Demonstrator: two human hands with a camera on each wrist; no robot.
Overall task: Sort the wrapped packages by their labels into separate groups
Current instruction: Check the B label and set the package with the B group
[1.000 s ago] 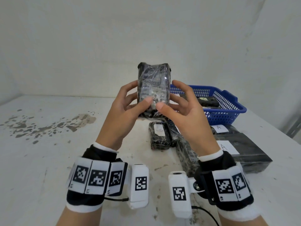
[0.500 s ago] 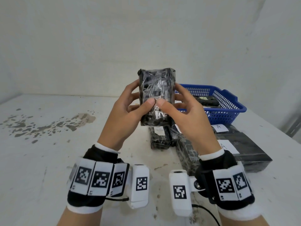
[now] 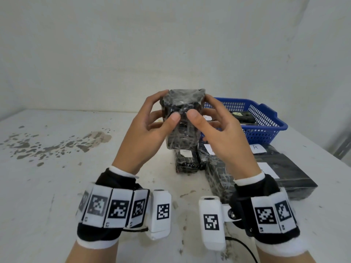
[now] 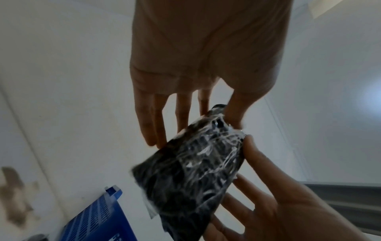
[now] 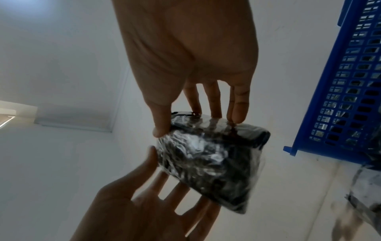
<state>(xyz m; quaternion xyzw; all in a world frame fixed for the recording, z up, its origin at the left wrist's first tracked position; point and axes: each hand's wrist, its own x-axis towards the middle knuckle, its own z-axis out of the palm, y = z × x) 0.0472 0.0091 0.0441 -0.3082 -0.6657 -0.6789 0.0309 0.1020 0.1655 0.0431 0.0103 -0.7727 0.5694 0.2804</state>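
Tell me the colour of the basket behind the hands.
Blue basket, a plastic mesh; clearest in the head view.

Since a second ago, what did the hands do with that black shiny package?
Both hands, left hand and right hand, lowered the black plastic-wrapped package a little and tipped its top toward the camera, so its upper end now shows. Both thumbs kept their grip on its front. The blue plastic basket and the labelled black packages on the white table stayed put.

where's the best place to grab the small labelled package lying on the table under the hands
Probably its two long sides, pinched from above. The small labelled package lies flat with the white label up, its left side is free, but another wrapped package sits close on its right, so approach from the left.
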